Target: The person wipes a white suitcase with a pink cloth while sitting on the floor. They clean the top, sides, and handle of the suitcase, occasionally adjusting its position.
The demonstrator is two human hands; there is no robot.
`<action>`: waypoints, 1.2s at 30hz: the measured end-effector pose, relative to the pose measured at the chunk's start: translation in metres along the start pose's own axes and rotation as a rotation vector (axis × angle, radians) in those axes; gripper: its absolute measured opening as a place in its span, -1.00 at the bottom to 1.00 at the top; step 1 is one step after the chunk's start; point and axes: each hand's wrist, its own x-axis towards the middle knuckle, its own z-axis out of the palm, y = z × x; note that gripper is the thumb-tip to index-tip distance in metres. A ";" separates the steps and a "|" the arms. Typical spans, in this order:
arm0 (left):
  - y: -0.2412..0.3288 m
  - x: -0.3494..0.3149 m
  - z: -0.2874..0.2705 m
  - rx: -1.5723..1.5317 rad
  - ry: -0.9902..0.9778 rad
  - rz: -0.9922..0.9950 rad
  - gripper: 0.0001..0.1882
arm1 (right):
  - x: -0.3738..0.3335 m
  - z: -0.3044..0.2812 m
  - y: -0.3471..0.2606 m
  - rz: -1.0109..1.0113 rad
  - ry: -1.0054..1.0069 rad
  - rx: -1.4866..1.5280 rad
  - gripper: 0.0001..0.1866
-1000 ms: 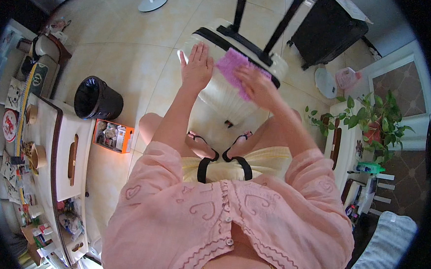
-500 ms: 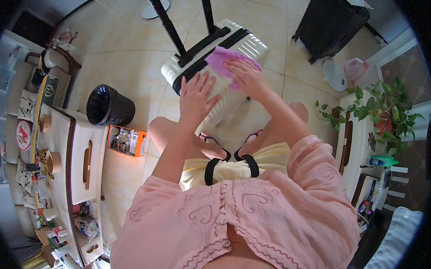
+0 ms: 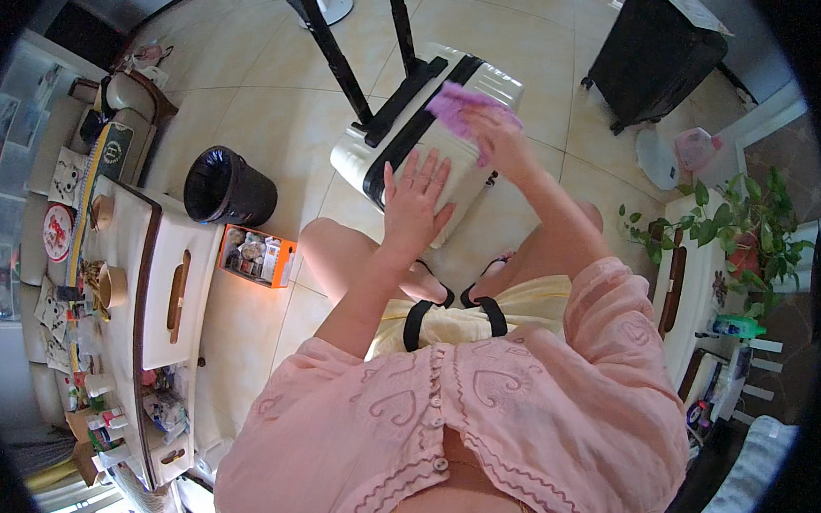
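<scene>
Head view: purple cloth [image 3: 454, 107] under right grip [image 3: 495, 135]

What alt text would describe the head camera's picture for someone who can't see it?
A person's right hand presses a purple cloth against a white suitcase while their left hand rests spread on it. The suitcase's black handle is pulled out; on the tiled floor are a black bin and orange box at left, a black suitcase at upper right.

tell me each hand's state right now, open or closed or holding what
Left hand: open, fingers spread on the white trolley suitcase.
Right hand: closed on a fuzzy purple cloth.
</scene>
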 end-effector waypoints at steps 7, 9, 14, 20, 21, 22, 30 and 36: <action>0.012 -0.008 -0.009 -0.035 -0.055 0.011 -0.25 | 0.037 -0.021 0.010 0.408 0.031 0.127 -0.80; 0.011 -0.012 -0.008 -0.009 -0.054 0.040 -0.22 | 0.043 -0.016 0.001 0.284 0.010 0.014 -0.78; 0.006 -0.012 -0.014 -0.093 -0.101 0.080 -0.30 | 0.040 0.026 -0.020 -0.016 -0.084 0.009 -0.73; -0.011 -0.020 -0.013 -0.162 -0.136 0.155 -0.28 | 0.031 0.008 -0.037 -0.086 -0.184 0.127 -0.76; -0.014 -0.019 -0.013 -0.165 -0.140 0.165 -0.26 | 0.032 -0.001 -0.029 -0.068 -0.190 0.099 -0.76; -0.016 -0.020 -0.012 -0.177 -0.169 0.186 -0.25 | 0.031 -0.008 -0.020 -0.049 -0.197 0.071 -0.76; -0.030 0.018 -0.014 -0.340 -0.144 0.245 -0.27 | -0.003 -0.033 -0.004 0.239 0.000 -0.010 -0.73; -0.010 0.048 0.008 0.051 -0.033 0.072 -0.45 | -0.015 -0.020 -0.041 0.112 -0.006 0.126 -0.70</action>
